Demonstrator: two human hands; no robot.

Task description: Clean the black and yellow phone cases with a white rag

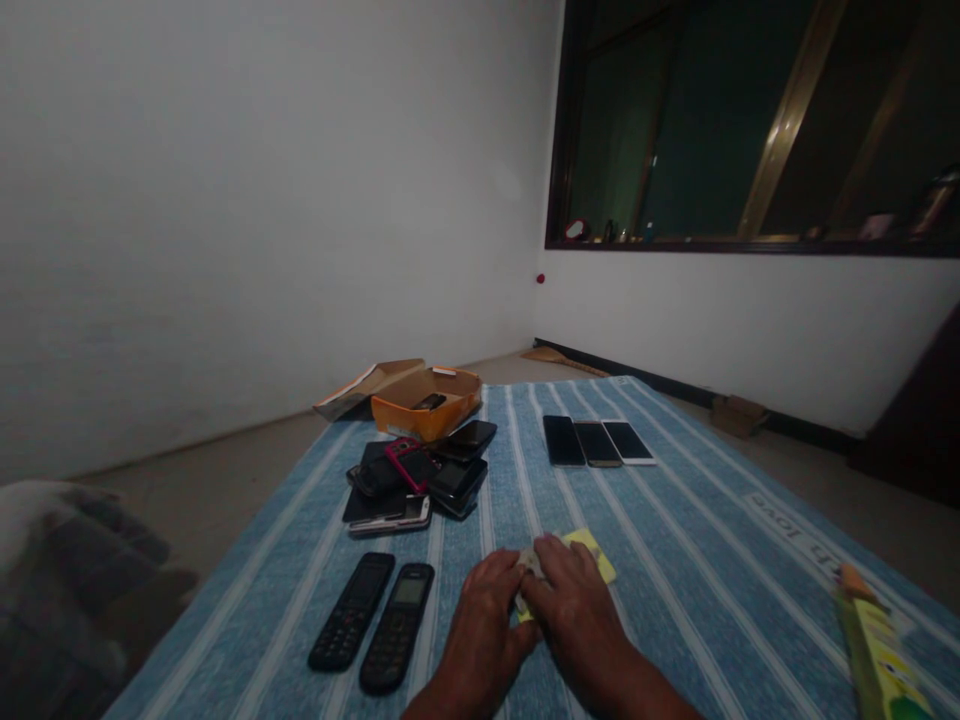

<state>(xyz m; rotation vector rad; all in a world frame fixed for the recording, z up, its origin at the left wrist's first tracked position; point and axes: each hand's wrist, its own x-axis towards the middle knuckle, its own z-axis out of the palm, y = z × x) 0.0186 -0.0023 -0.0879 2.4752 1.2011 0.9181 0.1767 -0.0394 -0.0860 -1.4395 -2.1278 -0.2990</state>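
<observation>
My left hand (484,612) and my right hand (576,606) come together on the tablecloth near the front, fingers bent and touching. Beneath and between them is a small pale, crumpled-looking thing (529,563), mostly covered by my fingers; its kind cannot be made out. A yellow sheet (594,550), paper or cloth, sticks out beyond my right hand, with a bit of yellow also showing between the palms. To the left of my hands lie two black keypad phones, one (352,610) slanting beside the other (399,625).
A heap of phones (420,470) lies in front of an open orange box (424,415). Three smartphones (589,443) sit in a row farther right. A yellow-green packet (885,650) is at the right edge. The blue striped cloth (675,520) covers the surface.
</observation>
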